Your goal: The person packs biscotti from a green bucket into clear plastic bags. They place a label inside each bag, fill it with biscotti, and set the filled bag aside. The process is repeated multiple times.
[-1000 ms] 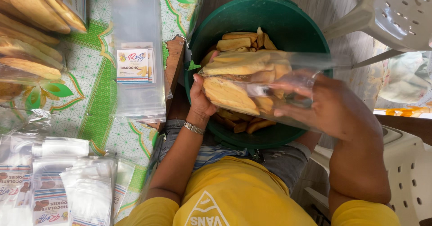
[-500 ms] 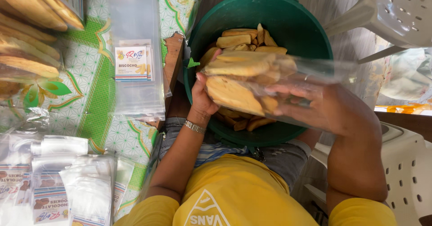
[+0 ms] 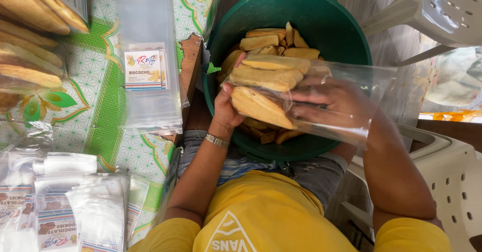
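A clear plastic bag (image 3: 346,81) packed with long golden biscuits (image 3: 266,76) is held over a green tub (image 3: 321,16) that rests on my lap. My left hand (image 3: 227,109) grips the bag's closed end from the left, a metal watch on its wrist. My right hand (image 3: 334,101) lies inside the bag's open side, fingers pressed against the biscuits. More loose biscuits (image 3: 271,40) lie in the tub behind the bag.
A table with a green patterned cloth (image 3: 103,126) is on my left. On it lie empty labelled clear bags (image 3: 148,74), filled biscuit bags (image 3: 30,36) and a stack of small packets (image 3: 55,207). White plastic chairs (image 3: 447,11) stand to the right.
The bag with the biscuits has been lifted slightly and shifted right over the tub. My right hand has pushed further into the bag against the biscuits.
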